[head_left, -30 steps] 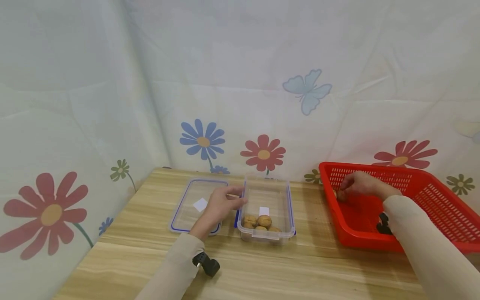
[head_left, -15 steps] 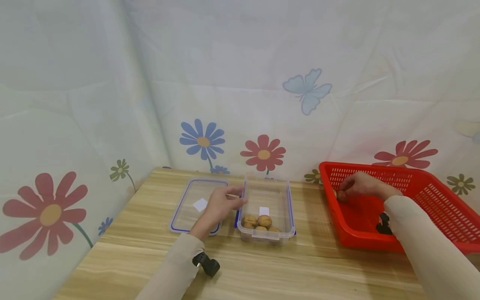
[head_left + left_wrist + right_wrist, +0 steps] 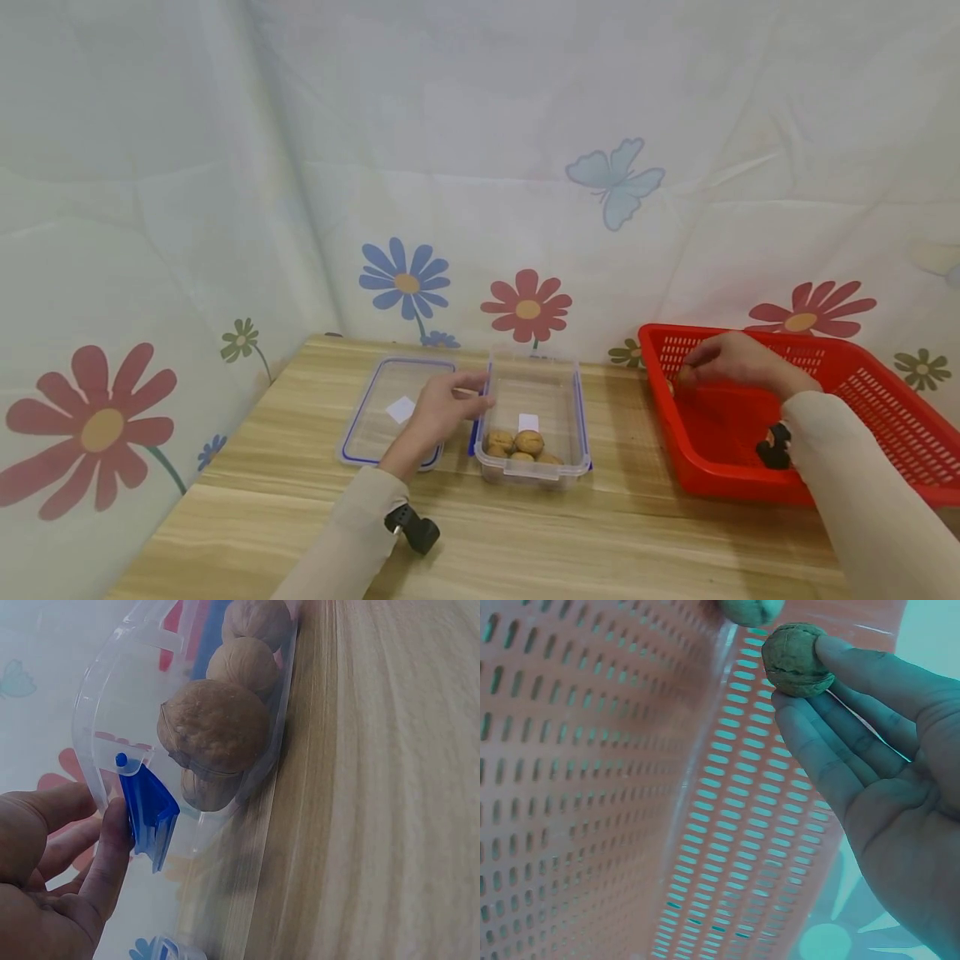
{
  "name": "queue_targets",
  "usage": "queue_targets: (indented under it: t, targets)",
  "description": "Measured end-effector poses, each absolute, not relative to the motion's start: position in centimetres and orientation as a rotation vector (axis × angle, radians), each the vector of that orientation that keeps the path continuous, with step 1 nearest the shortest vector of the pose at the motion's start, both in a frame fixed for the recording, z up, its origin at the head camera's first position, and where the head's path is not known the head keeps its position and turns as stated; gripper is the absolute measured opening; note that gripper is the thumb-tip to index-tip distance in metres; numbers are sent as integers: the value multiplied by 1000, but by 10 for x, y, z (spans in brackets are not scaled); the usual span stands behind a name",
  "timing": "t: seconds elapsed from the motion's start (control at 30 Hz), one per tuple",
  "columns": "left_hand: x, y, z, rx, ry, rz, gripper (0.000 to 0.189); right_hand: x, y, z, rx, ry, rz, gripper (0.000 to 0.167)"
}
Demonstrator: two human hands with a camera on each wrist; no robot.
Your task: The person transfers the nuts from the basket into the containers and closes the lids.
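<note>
R hand partly hides its walnut in head view; 2nd walnut cut off at top of R wrist view. Whether held nut touches basket: can't tell. R thumb + fingertips clamped on nut, inside red basket, nr its L end. L hand: fingers apart, tips touching clear box by blue latch. R forearm over basket's near rim; L forearm angled up from bottom edge.
</note>
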State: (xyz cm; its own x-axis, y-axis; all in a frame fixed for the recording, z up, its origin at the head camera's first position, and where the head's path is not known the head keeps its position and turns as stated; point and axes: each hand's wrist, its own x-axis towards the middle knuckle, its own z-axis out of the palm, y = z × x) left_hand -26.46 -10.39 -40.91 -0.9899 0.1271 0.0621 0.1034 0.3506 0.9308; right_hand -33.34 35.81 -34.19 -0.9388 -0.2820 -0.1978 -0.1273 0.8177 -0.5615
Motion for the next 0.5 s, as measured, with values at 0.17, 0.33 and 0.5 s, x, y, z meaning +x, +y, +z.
queue_targets:
  t: [0.17, 0.33, 0.5]
  targets:
    - [-265, -104, -409, 223, 2561, 1766, 42, -327, 354, -329, -347, 2779, -833, 51]
    - [-264, -105, -409, 225, 2561, 1761, 43, -320, 347, -317, -365, 2821, -829, 56]
    - [-264, -105, -408, 241, 2572, 1756, 43, -312, 341, -307, -417, 2863, -841, 51]
